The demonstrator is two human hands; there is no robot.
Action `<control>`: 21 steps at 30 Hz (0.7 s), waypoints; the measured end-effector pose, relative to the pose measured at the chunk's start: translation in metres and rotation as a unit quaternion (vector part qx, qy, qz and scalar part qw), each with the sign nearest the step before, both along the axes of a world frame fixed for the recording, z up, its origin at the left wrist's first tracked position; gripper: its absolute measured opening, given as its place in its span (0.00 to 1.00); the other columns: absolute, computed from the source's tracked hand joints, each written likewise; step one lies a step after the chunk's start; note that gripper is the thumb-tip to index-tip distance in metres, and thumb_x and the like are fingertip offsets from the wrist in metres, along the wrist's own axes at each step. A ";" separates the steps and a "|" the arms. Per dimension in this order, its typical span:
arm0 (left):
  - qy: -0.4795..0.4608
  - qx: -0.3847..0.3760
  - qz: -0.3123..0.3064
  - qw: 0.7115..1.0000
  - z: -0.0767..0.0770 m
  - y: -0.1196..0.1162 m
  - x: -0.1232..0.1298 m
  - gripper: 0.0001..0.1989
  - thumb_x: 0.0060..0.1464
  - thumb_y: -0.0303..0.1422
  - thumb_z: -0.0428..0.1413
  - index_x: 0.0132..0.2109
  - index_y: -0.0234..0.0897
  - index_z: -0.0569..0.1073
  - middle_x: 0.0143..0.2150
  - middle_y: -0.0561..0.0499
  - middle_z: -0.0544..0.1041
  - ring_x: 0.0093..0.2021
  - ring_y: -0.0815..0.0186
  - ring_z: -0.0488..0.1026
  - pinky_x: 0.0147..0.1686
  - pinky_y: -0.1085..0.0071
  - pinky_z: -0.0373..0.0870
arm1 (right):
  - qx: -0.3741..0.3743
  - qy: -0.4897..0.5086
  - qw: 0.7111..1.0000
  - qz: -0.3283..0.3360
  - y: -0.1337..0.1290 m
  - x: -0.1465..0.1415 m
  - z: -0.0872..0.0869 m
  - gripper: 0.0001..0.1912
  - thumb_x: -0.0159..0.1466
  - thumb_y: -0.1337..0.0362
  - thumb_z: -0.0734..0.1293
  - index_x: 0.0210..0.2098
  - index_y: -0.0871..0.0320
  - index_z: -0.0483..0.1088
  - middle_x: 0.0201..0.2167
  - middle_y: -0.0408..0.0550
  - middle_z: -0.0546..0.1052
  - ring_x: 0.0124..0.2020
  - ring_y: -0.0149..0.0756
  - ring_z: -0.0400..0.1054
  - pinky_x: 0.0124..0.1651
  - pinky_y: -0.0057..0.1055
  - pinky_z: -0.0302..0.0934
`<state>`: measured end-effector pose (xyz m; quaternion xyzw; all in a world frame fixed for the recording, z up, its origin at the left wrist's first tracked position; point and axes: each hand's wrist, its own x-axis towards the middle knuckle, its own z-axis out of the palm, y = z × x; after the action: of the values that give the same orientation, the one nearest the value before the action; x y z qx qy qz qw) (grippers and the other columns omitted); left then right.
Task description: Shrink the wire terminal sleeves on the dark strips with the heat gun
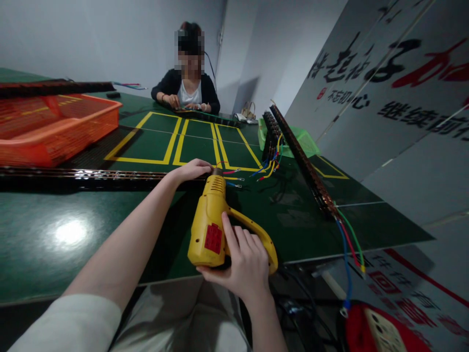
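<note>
My right hand (240, 256) is wrapped around the handle of a yellow heat gun (208, 215), whose metal nozzle points away from me. The nozzle is at the right end of a long black strip (146, 180) with shiny copper-coloured lines, lying across the table. My left hand (193, 169) is closed over that end of the strip, its fingertips partly hidden beside the nozzle. Out of the strip end come a pink wire (230, 171), a yellow wire (234, 179) and a blue wire (232, 185) with metal ring terminals. A thin red wire sticks up near the nozzle.
An orange basket (84, 132) stands at left, with another black strip (54, 89) across it. At right, a green basket (304, 142) bears several wired strips, one long strip (304, 161) leaning towards me. Across the green table (300, 234), a co-worker (190, 90) handles a strip.
</note>
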<state>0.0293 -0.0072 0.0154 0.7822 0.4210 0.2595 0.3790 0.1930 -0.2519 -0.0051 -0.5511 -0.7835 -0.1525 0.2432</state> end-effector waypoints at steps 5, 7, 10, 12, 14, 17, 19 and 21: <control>-0.022 0.026 -0.038 0.999 -0.003 0.002 0.000 0.21 0.44 0.43 0.52 0.40 0.32 0.76 0.37 0.49 0.78 0.40 0.60 0.72 0.42 0.68 0.67 | 0.003 0.006 1.000 0.021 0.006 0.014 -0.002 0.55 0.49 0.32 0.61 0.64 0.63 0.51 0.35 0.48 0.71 0.35 0.40 0.65 0.39 0.36 0.55; -0.043 0.026 -0.059 0.997 -0.004 0.003 0.000 0.21 0.44 0.44 0.54 0.39 0.32 0.75 0.37 0.49 0.78 0.39 0.61 0.73 0.41 0.68 0.67 | -0.016 0.012 1.000 0.020 0.006 0.018 -0.002 0.54 0.49 0.33 0.63 0.65 0.61 0.50 0.35 0.48 0.71 0.36 0.41 0.66 0.40 0.37 0.56; -0.077 0.031 -0.078 0.994 -0.007 0.004 0.000 0.18 0.42 0.42 0.56 0.38 0.32 0.74 0.35 0.49 0.77 0.37 0.63 0.73 0.39 0.68 0.68 | -0.070 0.032 0.997 0.017 0.002 0.024 0.004 0.54 0.49 0.37 0.66 0.66 0.57 0.46 0.39 0.48 0.72 0.39 0.42 0.66 0.42 0.39 0.58; -0.096 0.038 -0.077 0.992 -0.008 0.004 0.002 0.16 0.42 0.41 0.57 0.36 0.32 0.73 0.32 0.49 0.76 0.34 0.65 0.72 0.36 0.69 0.67 | -0.119 0.053 0.991 0.031 -0.003 0.029 0.011 0.52 0.51 0.44 0.68 0.67 0.55 0.44 0.45 0.48 0.71 0.45 0.43 0.65 0.47 0.39 0.59; -0.108 0.044 -0.063 0.991 -0.010 0.004 0.004 0.15 0.42 0.40 0.58 0.34 0.33 0.72 0.30 0.50 0.75 0.31 0.67 0.71 0.32 0.71 0.66 | -0.155 0.075 0.983 0.059 -0.006 0.037 0.018 0.47 0.52 0.54 0.68 0.66 0.54 0.44 0.52 0.47 0.68 0.53 0.41 0.61 0.54 0.38 0.57; -0.112 0.041 -0.038 0.992 -0.012 0.004 0.007 0.14 0.42 0.40 0.58 0.32 0.33 0.72 0.27 0.51 0.73 0.27 0.68 0.69 0.29 0.71 0.64 | -0.171 0.080 0.979 0.077 -0.007 0.050 0.022 0.43 0.51 0.62 0.68 0.64 0.54 0.49 0.58 0.47 0.64 0.58 0.38 0.57 0.60 0.36 0.54; -0.113 0.041 -0.027 0.992 -0.013 0.004 0.008 0.13 0.43 0.40 0.58 0.31 0.33 0.72 0.27 0.51 0.74 0.27 0.68 0.69 0.29 0.71 0.64 | -0.159 0.056 0.985 0.039 -0.006 0.060 0.019 0.39 0.52 0.59 0.69 0.61 0.55 0.54 0.56 0.47 0.67 0.57 0.38 0.60 0.58 0.35 0.56; -0.111 0.044 -0.021 0.993 -0.013 0.003 0.008 0.13 0.44 0.40 0.59 0.30 0.33 0.72 0.28 0.50 0.75 0.28 0.67 0.70 0.30 0.71 0.64 | -0.130 0.029 0.991 -0.021 -0.004 0.069 0.012 0.32 0.52 0.55 0.71 0.54 0.56 0.62 0.48 0.46 0.73 0.50 0.38 0.66 0.52 0.34 0.61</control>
<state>0.0376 -0.0041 0.0024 0.7730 0.3483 0.3549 0.3939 0.2622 -0.2561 0.0071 -0.5984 -0.7776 -0.0382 0.1893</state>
